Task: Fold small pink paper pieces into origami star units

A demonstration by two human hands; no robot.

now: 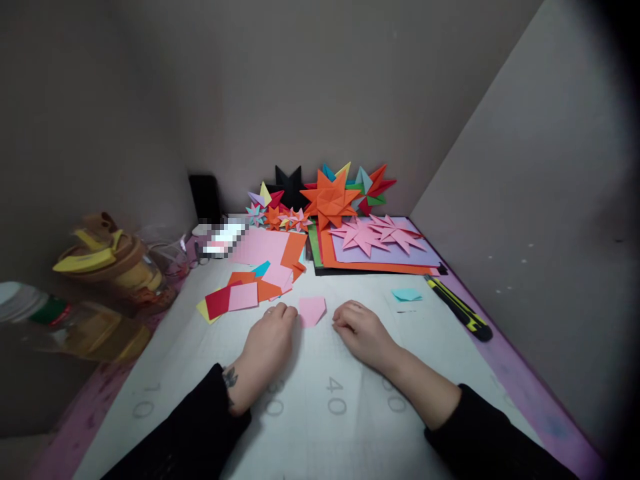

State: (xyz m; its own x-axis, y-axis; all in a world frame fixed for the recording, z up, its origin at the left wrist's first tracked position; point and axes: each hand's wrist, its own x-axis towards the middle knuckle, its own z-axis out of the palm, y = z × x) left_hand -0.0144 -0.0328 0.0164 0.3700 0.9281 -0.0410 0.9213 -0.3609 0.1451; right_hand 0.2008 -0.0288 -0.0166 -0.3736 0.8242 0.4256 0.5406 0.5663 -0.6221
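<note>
While both forearms reach in from the bottom edge of the frame in black sleeves, the left hand (270, 337) and the right hand (363, 331) rest knuckles-up on the pale cutting mat (310, 427) near the centre. Between them lies a small folded pink paper piece (312, 311), flat on the mat. The left hand's curled fingertips sit just at the piece's left edge, seemingly touching it; the right hand's fingers are loosely curled, just beside its right edge, and whether they touch it I cannot tell. Neither hand grips anything; both are lowered onto the mat, wrists flat, with a tattoo showing on the left wrist.

Left of centre, above the left hand, lies a scatter of loose paper squares (250, 287) in red, pink, orange, yellow and blue. Right of centre, a small light-blue folded paper (407, 294) sits alone, and beside it a yellow and black utility knife (457, 308) lies slanted along the mat's right edge. At the back, a stack of coloured paper sheets (370, 261) carries 2 pink folded paper stars (380, 235), and behind them a large orange paper star (330, 199) stands among smaller multicoloured stars against the wall. At the left edge of the frame stand blurred bottles (80, 320).
</note>
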